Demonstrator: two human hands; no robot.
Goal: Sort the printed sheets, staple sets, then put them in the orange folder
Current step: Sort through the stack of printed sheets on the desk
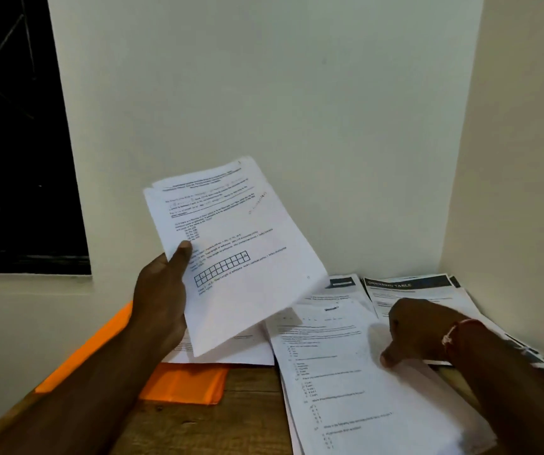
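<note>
head view showed our left hand (160,290) pinching a raised set (231,244), likely to read it for sorting, right hand (418,330) curled on the pile (346,389), grip untellable, folder (182,385) half under sheets (231,351).

- The folder (178,385) lies left on the surface (251,405), under loose sheets (231,351).
- The question sheets (346,389) lie right of it.
- The headed stack (421,290) lies behind them.
- The raised sheets (231,241) hang above the loose sheets.
</note>
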